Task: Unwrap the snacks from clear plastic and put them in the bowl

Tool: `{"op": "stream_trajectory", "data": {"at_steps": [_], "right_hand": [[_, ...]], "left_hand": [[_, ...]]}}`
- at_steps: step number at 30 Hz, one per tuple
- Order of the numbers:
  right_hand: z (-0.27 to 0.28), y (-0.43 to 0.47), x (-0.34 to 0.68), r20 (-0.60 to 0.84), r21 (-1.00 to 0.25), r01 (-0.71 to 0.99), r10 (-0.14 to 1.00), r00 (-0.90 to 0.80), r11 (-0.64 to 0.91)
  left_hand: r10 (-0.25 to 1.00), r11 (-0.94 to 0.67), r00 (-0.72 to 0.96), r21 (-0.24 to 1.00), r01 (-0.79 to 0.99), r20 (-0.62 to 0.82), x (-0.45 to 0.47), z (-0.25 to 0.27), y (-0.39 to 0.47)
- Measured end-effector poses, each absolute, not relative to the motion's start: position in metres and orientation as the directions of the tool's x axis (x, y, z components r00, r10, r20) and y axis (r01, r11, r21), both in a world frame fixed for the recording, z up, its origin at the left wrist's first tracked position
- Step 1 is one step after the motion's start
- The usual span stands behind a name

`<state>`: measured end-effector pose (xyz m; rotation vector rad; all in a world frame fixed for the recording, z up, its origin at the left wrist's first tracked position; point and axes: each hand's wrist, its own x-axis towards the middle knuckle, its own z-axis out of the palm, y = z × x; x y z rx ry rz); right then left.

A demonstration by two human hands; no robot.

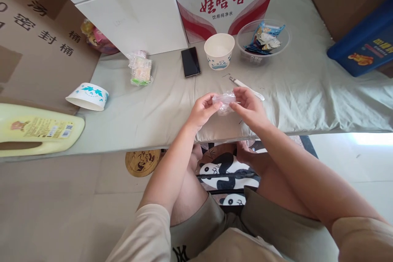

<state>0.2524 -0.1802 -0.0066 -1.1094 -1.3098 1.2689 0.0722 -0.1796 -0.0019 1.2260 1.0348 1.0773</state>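
Between my hands is a small crumpled clear plastic bag [225, 99], held just over the front part of the cloth-covered surface. My left hand [205, 109] pinches its left side between thumb and fingers. On the other side, my right hand [248, 105] grips the bag's right edge with thumb and fingertips. What the bag contains, if anything, I cannot make out. A white pen-like utility knife [247, 88] lies just behind my right hand. Farther back stands an upright paper bowl [219, 51] with a blue print, beside a black phone [190, 62] lying flat.
A clear plastic bowl [263, 43] holding snack packets stands at the back right. Wrapped food [141, 69] and a tipped paper bowl [89, 96] lie to the left, near a yellow jug [43, 130]. Cartons [227, 4] line the back; a blue container [362, 41] lies right.
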Motion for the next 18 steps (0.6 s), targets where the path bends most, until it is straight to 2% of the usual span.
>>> {"op": "stream_trajectory", "data": {"at_steps": [4,10,14,18], "right_hand": [[-0.004,-0.181,0.249,-0.026,-0.999,-0.027,0.963,-0.269,-0.034],[-0.004,-0.185,0.250,-0.012,-0.990,0.136,0.971,-0.238,0.021],[0.014,-0.174,0.259,0.077,-0.946,0.307,0.991,-0.107,0.107],[0.061,-0.127,0.253,0.281,-0.776,0.574,0.958,-0.058,0.262]], "left_hand": [[0.984,0.046,0.174,0.996,-0.070,-0.033,0.071,-0.002,-0.180],[0.990,-0.013,0.138,1.000,-0.026,0.017,0.069,0.000,-0.175],[0.997,0.013,0.071,0.998,-0.062,-0.008,0.062,0.009,-0.172],[0.998,0.007,0.055,0.998,-0.066,-0.004,0.053,0.018,-0.169]]}}
